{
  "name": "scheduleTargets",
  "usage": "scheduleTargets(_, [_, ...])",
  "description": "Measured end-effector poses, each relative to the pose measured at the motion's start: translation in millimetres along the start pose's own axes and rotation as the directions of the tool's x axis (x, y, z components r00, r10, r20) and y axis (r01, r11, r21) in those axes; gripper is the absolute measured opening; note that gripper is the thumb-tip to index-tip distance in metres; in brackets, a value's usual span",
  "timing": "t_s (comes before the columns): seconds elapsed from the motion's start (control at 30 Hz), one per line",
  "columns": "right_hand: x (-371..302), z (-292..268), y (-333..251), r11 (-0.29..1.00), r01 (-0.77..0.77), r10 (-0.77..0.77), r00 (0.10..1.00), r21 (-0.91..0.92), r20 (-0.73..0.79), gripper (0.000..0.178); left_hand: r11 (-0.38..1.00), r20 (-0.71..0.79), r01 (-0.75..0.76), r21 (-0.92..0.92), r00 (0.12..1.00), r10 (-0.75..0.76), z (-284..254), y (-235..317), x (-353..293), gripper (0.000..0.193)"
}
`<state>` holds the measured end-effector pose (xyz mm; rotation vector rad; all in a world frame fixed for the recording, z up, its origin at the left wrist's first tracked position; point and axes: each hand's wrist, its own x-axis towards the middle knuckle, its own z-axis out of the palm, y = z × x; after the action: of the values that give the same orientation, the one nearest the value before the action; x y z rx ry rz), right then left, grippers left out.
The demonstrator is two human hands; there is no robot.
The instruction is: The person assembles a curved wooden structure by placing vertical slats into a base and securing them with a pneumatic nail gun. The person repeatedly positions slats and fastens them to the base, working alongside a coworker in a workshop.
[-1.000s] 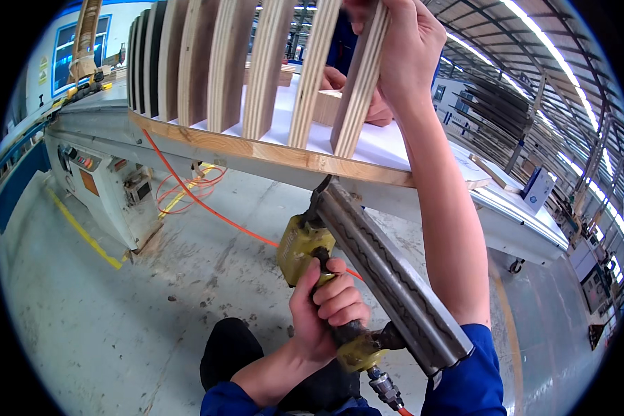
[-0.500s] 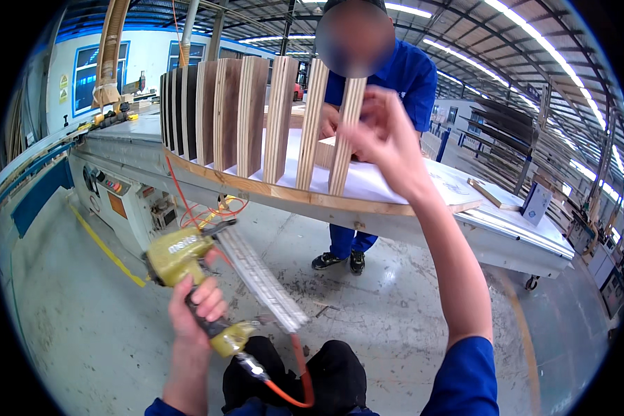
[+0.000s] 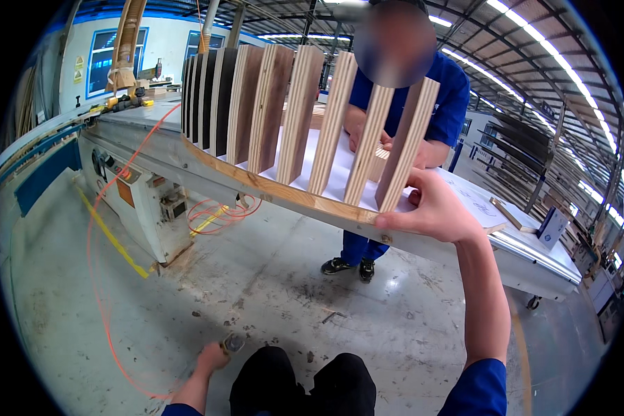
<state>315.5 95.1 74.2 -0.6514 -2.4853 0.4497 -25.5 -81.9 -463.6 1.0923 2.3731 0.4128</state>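
Note:
My right hand (image 3: 440, 209) is closed around the foot of the end plywood slat (image 3: 410, 145), its thumb at the front edge of the curved wooden base (image 3: 277, 188) and its fingers behind the slat. More upright slats stand in a row along this base, the far-left ones dark. Low beside my knees, my left hand (image 3: 213, 358) is closed on a nail gun (image 3: 233, 342), of which only a small end shows. Across the table, a co-worker's hands (image 3: 357, 132) are behind the slats, near a plywood block (image 3: 378, 163).
A white sheet (image 3: 457, 186) lies on the long worktable (image 3: 534, 256). Toward its right end are a wooden strip (image 3: 514, 213) and a small box (image 3: 553, 227). The orange air hose (image 3: 98, 277) hangs at the left, partly coiled under the table. A co-worker (image 3: 451, 97) stands opposite.
My left hand has lowered the nail gun from in front of the table to beside my knees. My right hand has come down from the slat's upper part to its foot. The view has shifted slightly.

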Motion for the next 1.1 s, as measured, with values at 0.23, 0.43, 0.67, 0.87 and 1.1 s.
scheduleTargets(0.23, [-4,-6,10,0.992,-0.098,0.101,0.994,0.082,-0.033,0.050,0.961,0.222,0.197,-0.192,0.963,-0.153,150,-52,-11,0.043])
scheduleTargets(0.43, [6,2,-6,0.986,-0.090,0.093,0.995,0.137,-0.021,0.049,0.984,-0.052,-0.168,-0.060,0.985,0.165,311,-80,55,0.067])
scheduleTargets(0.67, [0,3,-2,0.974,-0.102,0.118,0.991,0.200,-0.069,0.050,0.960,0.043,0.059,-0.274,0.998,-0.049,250,-100,18,0.060])
scheduleTargets(0.87, [-5,11,-3,0.992,-0.087,0.103,0.979,0.092,-0.176,0.053,0.804,-0.495,-0.436,-0.404,0.844,0.209,45,83,72,0.055])
scheduleTargets(1.1, [-3,13,1,0.999,-0.039,0.043,0.990,0.029,-0.134,0.056,0.176,-0.939,-0.932,0.317,-0.283,0.194,-233,284,-33,0.047])
